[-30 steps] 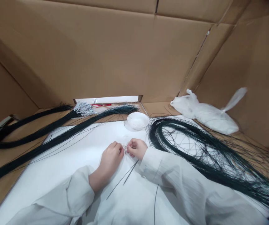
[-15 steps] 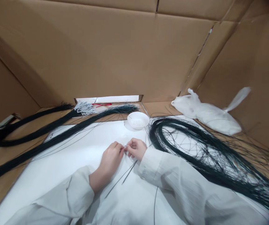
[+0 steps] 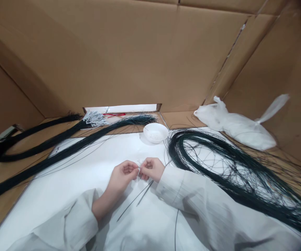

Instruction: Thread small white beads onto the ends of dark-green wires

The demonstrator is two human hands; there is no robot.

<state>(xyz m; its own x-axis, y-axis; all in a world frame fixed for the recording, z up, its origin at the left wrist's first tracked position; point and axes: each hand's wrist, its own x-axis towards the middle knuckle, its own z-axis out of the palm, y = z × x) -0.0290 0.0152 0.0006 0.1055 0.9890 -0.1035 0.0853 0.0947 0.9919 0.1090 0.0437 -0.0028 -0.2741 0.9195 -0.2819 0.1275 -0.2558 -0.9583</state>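
Over the white work surface, my left hand and my right hand meet fingertip to fingertip. Both are closed in a pinch. A short dark bit of wire shows between the fingertips; anything finer there is too small to make out. Thin dark wires run out beneath my right hand toward my body. Just beyond the hands stands a white bowl with small whitish pieces inside.
Long bundles of dark green wire lie left and right. White beaded tips cover one bundle's end, near a red-handled tool. A knotted white plastic bag rests at the right. Cardboard walls surround the surface.
My left hand has turned and its fingers have uncurled a little, while its thumb and fingertip stay at my right fingertips. The view has shifted slightly.
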